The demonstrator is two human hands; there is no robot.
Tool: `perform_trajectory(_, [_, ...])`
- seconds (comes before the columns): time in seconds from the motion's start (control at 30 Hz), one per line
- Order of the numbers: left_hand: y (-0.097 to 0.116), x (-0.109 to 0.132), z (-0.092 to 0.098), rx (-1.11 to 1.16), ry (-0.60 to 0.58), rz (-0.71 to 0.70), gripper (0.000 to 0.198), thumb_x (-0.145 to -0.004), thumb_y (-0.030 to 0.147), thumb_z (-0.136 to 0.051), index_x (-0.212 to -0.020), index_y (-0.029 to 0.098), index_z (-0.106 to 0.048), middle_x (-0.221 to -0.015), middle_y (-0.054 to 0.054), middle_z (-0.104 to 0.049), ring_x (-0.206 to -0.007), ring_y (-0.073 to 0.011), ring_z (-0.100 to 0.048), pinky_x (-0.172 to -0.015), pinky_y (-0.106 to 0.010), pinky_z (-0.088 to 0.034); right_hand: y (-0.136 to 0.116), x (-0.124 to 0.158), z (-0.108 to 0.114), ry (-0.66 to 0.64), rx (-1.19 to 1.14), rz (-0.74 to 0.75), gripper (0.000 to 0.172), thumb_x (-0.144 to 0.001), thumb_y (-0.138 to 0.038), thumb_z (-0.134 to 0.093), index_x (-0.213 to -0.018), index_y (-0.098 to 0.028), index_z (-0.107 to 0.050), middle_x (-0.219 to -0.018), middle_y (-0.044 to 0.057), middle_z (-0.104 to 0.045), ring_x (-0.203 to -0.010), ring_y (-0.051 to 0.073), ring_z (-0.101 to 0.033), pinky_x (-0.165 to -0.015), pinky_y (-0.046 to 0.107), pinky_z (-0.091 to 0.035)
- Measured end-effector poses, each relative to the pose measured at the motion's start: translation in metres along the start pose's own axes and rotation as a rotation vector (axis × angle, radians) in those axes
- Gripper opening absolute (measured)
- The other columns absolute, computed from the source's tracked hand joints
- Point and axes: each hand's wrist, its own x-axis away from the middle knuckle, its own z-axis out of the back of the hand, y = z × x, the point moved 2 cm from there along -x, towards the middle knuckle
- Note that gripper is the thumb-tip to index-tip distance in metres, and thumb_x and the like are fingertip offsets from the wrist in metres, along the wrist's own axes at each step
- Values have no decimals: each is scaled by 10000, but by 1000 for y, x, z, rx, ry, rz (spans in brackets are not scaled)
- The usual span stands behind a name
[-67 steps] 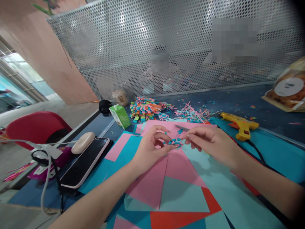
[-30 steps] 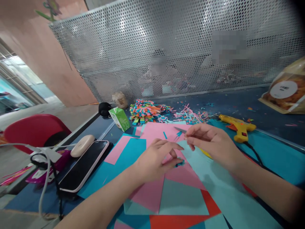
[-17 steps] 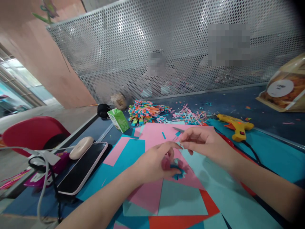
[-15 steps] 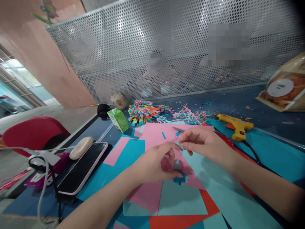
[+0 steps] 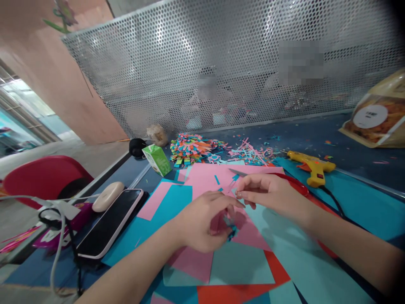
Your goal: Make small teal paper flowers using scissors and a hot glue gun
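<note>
Fingers of my left hand [image 5: 201, 219] curl around a small blue fringed paper piece [image 5: 232, 232], whose cut edge shows below the fingertips. Thumb and index finger of my right hand [image 5: 267, 189] are pinched together just right of the left fingertips; anything between them is too small to make out. Under the right hand lie red-handled scissors [image 5: 295, 182], their blade pointing left and the middle covered. Pink paper [image 5: 205, 177] and pale blue paper [image 5: 243, 266] spread beneath both hands, with small blue snippets on the pink sheet.
A yellow glue gun [image 5: 316, 166] lies at the right with its cord. Behind the paper sit a pile of fringed paper flowers [image 5: 190, 147], paper strips [image 5: 253, 152] and a green drink carton [image 5: 158, 160]. A phone [image 5: 110, 223] lies left. A perforated metal screen [image 5: 202, 63] borders the table.
My left hand has turned and curled more over the blue fringed paper, which now shows less. My right hand has shifted slightly, still pinched, and more of the scissors' red handle is visible.
</note>
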Motion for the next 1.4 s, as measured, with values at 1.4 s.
perform_trajectory(1.4, [-10,-5,-5,386,520,194,296,-747,145,-617,-1015,161,-493,-794,-40,-649,-755,-137,-642,-607,-221,-502,-13,8,-10,81,-132,-42,266,-658,-205,-667,-873,-197,-510,-677,-14,-669,-649,148,-659,-610,269,-523])
